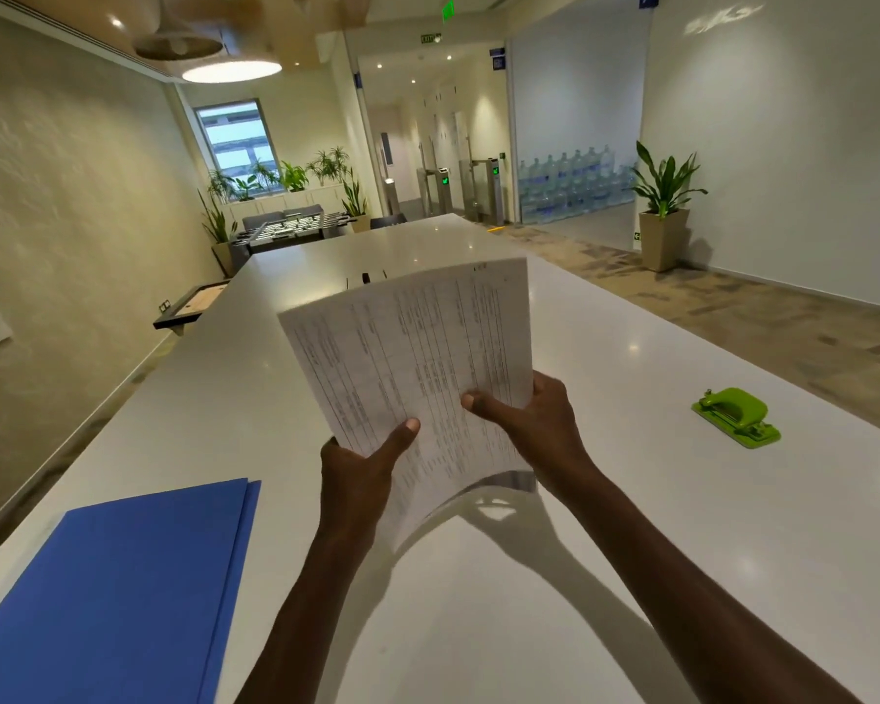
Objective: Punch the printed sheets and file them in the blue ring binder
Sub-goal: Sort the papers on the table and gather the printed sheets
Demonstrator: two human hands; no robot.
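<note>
I hold a stack of printed sheets with tables of text up in the air above the white table. My left hand grips the stack's lower left edge, thumb on top. My right hand grips its lower right edge, thumb across the print. The near end of the stack curls down. The blue ring binder lies shut and flat at the table's near left corner. A green hole punch sits on the table to the right, well apart from both hands.
A small dark object stands on the table just behind the sheets. The table runs long and away from me. A wall shelf sticks out on the left. A potted plant stands by the right wall.
</note>
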